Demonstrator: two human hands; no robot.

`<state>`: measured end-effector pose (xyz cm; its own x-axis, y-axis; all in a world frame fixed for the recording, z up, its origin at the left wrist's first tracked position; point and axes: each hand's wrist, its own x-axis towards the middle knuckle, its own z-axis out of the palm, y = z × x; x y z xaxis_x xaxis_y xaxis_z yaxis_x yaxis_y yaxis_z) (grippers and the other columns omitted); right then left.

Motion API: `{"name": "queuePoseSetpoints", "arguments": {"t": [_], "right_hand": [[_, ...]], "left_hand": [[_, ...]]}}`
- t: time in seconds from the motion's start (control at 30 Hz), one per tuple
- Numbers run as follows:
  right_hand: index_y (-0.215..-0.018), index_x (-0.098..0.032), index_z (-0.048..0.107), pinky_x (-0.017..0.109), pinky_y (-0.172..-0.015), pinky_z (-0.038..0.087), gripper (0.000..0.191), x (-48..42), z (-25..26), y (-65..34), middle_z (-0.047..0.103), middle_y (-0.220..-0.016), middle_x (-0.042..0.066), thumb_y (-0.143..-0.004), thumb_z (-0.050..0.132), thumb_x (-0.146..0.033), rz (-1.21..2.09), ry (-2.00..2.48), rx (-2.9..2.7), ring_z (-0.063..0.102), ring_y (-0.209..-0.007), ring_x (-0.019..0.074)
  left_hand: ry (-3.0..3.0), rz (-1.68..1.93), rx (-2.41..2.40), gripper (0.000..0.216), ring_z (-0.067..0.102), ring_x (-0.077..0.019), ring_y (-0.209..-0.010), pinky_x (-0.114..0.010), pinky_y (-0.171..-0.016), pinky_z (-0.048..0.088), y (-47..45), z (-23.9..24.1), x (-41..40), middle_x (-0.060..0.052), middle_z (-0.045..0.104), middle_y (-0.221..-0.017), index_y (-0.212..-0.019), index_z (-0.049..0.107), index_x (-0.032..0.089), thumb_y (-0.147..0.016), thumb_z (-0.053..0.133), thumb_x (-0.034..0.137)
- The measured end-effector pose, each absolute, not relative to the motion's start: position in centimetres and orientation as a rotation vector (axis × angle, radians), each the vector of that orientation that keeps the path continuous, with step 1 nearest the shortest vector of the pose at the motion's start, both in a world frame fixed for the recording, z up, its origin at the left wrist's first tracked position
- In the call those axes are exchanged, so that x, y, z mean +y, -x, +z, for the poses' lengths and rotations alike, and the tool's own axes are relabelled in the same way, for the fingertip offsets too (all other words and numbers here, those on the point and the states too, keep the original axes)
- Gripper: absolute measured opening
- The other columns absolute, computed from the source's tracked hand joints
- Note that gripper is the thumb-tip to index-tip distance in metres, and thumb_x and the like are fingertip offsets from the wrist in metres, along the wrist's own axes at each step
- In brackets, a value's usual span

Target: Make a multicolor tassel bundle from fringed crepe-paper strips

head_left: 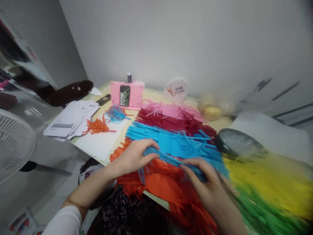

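Note:
A strip of blue fringed tissue paper [168, 158] stretches between both hands, gathered into a narrow band above the orange sheets. My left hand [140, 155] pinches its left end between thumb and fingers, with some fringe hanging below. The right end is held by my right hand [204, 178], thumb below and fingers above. Just beyond lies a stack of blue fringed paper [168, 138]; under the hands is orange fringed paper [161, 182]. A blue tassel [116, 114] and an orange tassel [97, 126] rest on the table's left side.
Dark red [168, 124] and pink fringed paper [176, 111] lie farther back, yellow [274, 179] and green [259, 209] to the right. A pink tablet case [135, 94] stands behind. Printed sheets [70, 119], a fan [14, 147] and a dark bowl [241, 143] flank the work.

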<state>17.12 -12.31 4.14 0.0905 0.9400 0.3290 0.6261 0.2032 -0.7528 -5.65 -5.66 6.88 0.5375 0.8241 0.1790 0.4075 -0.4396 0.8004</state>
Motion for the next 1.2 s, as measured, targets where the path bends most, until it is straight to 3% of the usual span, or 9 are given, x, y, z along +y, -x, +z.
{"name": "queuePoseSetpoints", "arguments": {"t": [0.1,0.23,0.37,0.5,0.63,0.8,1.07,1.13,1.2], "right_hand": [[-0.078,-0.025,0.064,0.029,-0.070,0.055,0.017,-12.4,4.6,-16.8,0.074,-0.083,0.003,-0.083,0.064,-0.042,0.542,1.466,-1.539,0.070,-0.078,0.0211],[-0.081,-0.024,0.067,0.026,-0.059,0.056,0.020,-12.8,5.0,-16.7,0.073,-0.076,0.002,-0.079,0.067,-0.044,0.745,1.478,-1.424,0.070,-0.063,0.0191],[-0.088,-0.024,0.078,0.030,-0.065,0.059,0.025,-13.0,4.5,-17.2,0.077,-0.080,0.004,-0.076,0.071,-0.045,0.809,1.494,-1.347,0.072,-0.069,0.0218],[-0.083,-0.027,0.080,0.028,-0.062,0.058,0.016,-13.1,4.2,-17.4,0.077,-0.078,0.004,-0.077,0.072,-0.039,0.872,1.391,-1.297,0.071,-0.069,0.0211],[-0.073,-0.028,0.078,0.027,-0.063,0.056,0.012,-13.2,4.2,-17.0,0.073,-0.069,0.002,-0.080,0.069,-0.033,0.834,1.300,-1.294,0.068,-0.067,0.0190],[-0.072,-0.028,0.075,0.028,-0.079,0.055,0.016,-13.2,4.1,-16.6,0.072,-0.068,0.000,-0.083,0.064,-0.027,0.685,1.316,-1.349,0.070,-0.080,0.0195],[-0.079,-0.026,0.069,0.019,-0.071,0.053,0.015,-13.1,5.8,-15.9,0.073,-0.079,-0.003,-0.090,0.060,-0.024,0.367,1.186,-1.700,0.070,-0.074,0.0128],[-0.090,-0.026,0.070,0.020,-0.073,0.053,0.010,-13.2,5.7,-15.8,0.074,-0.086,-0.002,-0.091,0.059,-0.024,0.246,1.225,-1.744,0.070,-0.078,0.0133],[-0.106,-0.024,0.069,0.022,-0.077,0.053,0.017,-13.3,5.4,-15.7,0.075,-0.096,0.001,-0.093,0.057,-0.026,0.110,1.292,-1.759,0.071,-0.085,0.0149]], "left_hand": [[-1.973,0.742,0.958,0.014,0.064,-0.0188,-0.091,-0.029,-0.084,0.047,5.5,7.3,-5.8,-0.006,0.070,-0.096,-0.084,0.058,0.018,-0.087,0.063,0.030],[-1.682,0.686,0.792,0.017,0.067,-0.0150,-0.071,-0.026,-0.072,0.050,5.5,7.8,-6.1,0.000,0.067,-0.073,-0.081,0.048,0.019,-0.088,0.061,0.027],[-1.513,0.716,0.773,0.013,0.066,-0.0128,-0.058,-0.024,-0.063,0.050,5.6,7.3,-6.2,0.001,0.066,-0.067,-0.090,0.061,0.016,-0.087,0.063,0.028],[-1.476,0.711,0.713,0.022,0.067,-0.0145,-0.065,-0.024,-0.065,0.051,5.9,7.2,-6.0,-0.003,0.069,-0.067,-0.098,0.074,0.014,-0.089,0.062,0.030],[-1.436,0.765,0.591,0.015,0.067,-0.0147,-0.069,-0.027,-0.073,0.053,5.8,7.3,-6.0,-0.006,0.071,-0.074,-0.085,0.077,0.013,-0.085,0.064,0.021],[-1.320,0.850,0.594,0.013,0.064,-0.0129,-0.061,-0.027,-0.067,0.052,5.4,6.8,-6.1,-0.005,0.068,-0.069,-0.071,0.072,0.012,-0.079,0.064,0.017],[-1.746,0.894,0.828,0.026,0.063,-0.0141,-0.072,-0.024,-0.070,0.048,5.5,7.7,-6.6,-0.004,0.067,-0.072,-0.066,0.058,0.015,-0.083,0.066,0.033],[-1.877,0.913,0.920,0.021,0.063,-0.0139,-0.075,-0.023,-0.071,0.048,5.5,7.7,-6.9,-0.004,0.069,-0.080,-0.075,0.061,0.015,-0.084,0.067,0.033],[-2.002,0.904,0.931,0.017,0.066,-0.0157,-0.085,-0.024,-0.077,0.049,5.4,7.7,-7.1,-0.006,0.072,-0.094,-0.097,0.066,0.016,-0.088,0.063,0.031]]}}
